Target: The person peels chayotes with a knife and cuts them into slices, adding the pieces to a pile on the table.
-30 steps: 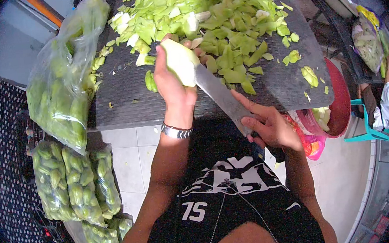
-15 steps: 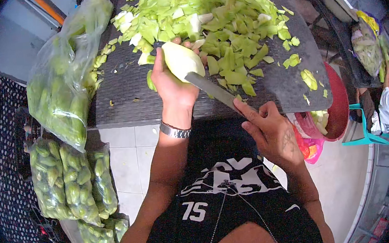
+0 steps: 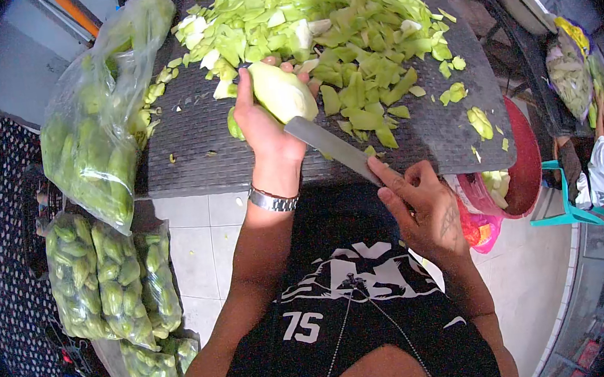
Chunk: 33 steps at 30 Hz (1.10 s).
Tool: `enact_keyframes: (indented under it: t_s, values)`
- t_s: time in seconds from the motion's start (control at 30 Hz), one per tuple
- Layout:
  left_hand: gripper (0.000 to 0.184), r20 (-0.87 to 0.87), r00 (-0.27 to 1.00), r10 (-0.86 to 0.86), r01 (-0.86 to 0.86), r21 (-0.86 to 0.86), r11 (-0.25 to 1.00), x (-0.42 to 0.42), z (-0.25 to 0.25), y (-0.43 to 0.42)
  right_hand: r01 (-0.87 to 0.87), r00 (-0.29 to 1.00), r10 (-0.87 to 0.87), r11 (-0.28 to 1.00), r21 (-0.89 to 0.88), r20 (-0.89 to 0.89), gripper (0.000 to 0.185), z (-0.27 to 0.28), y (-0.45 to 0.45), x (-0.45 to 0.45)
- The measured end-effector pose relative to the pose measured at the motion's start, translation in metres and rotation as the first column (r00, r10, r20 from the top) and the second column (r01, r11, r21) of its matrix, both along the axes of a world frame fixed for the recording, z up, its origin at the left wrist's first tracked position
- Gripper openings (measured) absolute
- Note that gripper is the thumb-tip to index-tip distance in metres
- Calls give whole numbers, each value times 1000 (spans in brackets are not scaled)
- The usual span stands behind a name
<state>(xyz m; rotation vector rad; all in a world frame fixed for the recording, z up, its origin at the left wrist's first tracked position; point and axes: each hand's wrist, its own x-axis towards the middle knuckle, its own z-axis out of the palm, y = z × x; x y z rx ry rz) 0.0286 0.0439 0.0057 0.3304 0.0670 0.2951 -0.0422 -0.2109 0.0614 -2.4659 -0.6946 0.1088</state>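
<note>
My left hand (image 3: 267,130) is palm up over the near edge of the dark table, its fingers curled round a peeled, pale green oval fruit (image 3: 284,97). My right hand (image 3: 424,209) grips a knife (image 3: 336,146) with a broad, square-ended blade. The forefinger stretches along the blade, and the handle is hidden in the fist. The blade's tip is at the lower end of the fruit. Behind the fruit spreads a large heap of green peelings (image 3: 301,25). A small green piece (image 3: 235,124) lies beside my left wrist.
A clear plastic bag of long green produce (image 3: 91,150) leans at the table's left. Several smaller filled bags (image 3: 78,275) are below it. A red tub (image 3: 525,160) holding pale pieces stands under the right edge. Another person's arm (image 3: 601,120) and a teal stool (image 3: 570,213) are farther right.
The knife tip has shifted slightly left and down, off the fruit's face to its lower end. The fruit has turned a little in my left hand.
</note>
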Motion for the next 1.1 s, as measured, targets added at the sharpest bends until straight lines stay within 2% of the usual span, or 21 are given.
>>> enact_keyframes:
  t_s: [0.07, 0.17, 0.27, 0.57, 0.67, 0.77, 0.9, 1.0, 1.1]
  values:
    - [43, -21, 1000, 15, -15, -10, 1000, 0, 3, -3, 0, 1000, 0, 1000, 30, 3, 38, -3, -1, 1]
    - [43, -152, 986, 61, -59, 22, 998, -9, 27, -20, 25, 999, -23, 997, 71, -36, 38, -5, 1, 3]
    - [44, -58, 997, 41, -40, 8, 999, -11, 24, -21, 29, 1000, -29, 998, 48, 4, 39, -6, 3, 2]
    - [45, 38, 974, 224, -225, 12, 974, -22, 29, -44, 101, 994, -104, 991, 90, 40, 40, -17, 13, 1]
    - [45, -54, 924, 378, -356, 237, 904, -15, 26, -51, 92, 995, -95, 994, 52, 42, 40, -16, 17, -1]
    - [36, -102, 910, 403, -360, 290, 887, -17, 28, -51, 69, 992, -74, 996, 56, 104, 41, -21, 18, -1]
    - [36, -49, 899, 434, -402, 298, 866, -19, 26, -53, 179, 969, -179, 984, 16, 170, 41, -28, 23, 3]
    - [37, -11, 889, 459, -448, 195, 873, -8, 21, -47, 168, 975, -178, 982, 84, 135, 42, -31, 25, 3]
    - [42, -122, 965, 233, -238, -25, 971, 2, -1, -28, 142, 983, -160, 972, 187, 90, 41, -37, 26, 6]
